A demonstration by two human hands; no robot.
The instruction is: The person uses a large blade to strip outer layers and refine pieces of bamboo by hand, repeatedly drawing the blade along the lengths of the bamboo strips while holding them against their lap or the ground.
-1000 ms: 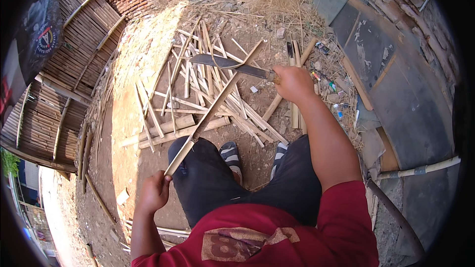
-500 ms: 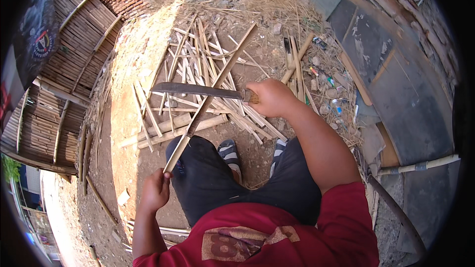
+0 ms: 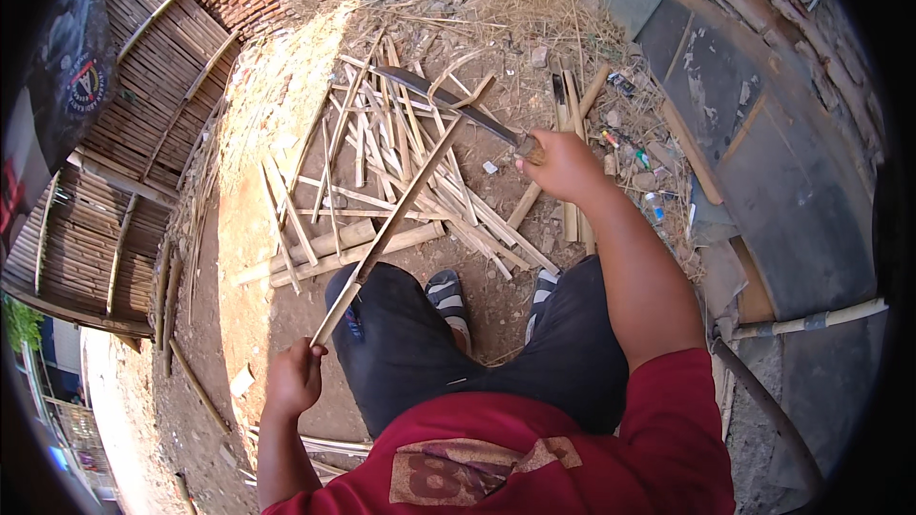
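My left hand (image 3: pixel 293 379) grips the near end of a long bamboo strip (image 3: pixel 405 202), which slants up and away to the right past my knee. In my right hand (image 3: pixel 563 167) is the handle of a machete (image 3: pixel 434 93). Its dark blade points to the far left and crosses the strip near the far end. A thin curled shaving (image 3: pixel 448 86) stands up at the blade, by the strip's tip. Beneath both lies a loose pile of split bamboo sticks (image 3: pixel 382 138) on the dirt.
Two thick bamboo poles (image 3: pixel 382 250) lie in front of my feet. Woven bamboo panels (image 3: pixel 157 67) stand at the left. Dark boards (image 3: pixel 763 172) lean at the right, with litter and stones beside them. Dry straw (image 3: pixel 534 0) is heaped at the back.
The machete has slid away from me along the strip to near its far end, and a curled shaving has risen there. My left hand has shifted slightly nearer to me.
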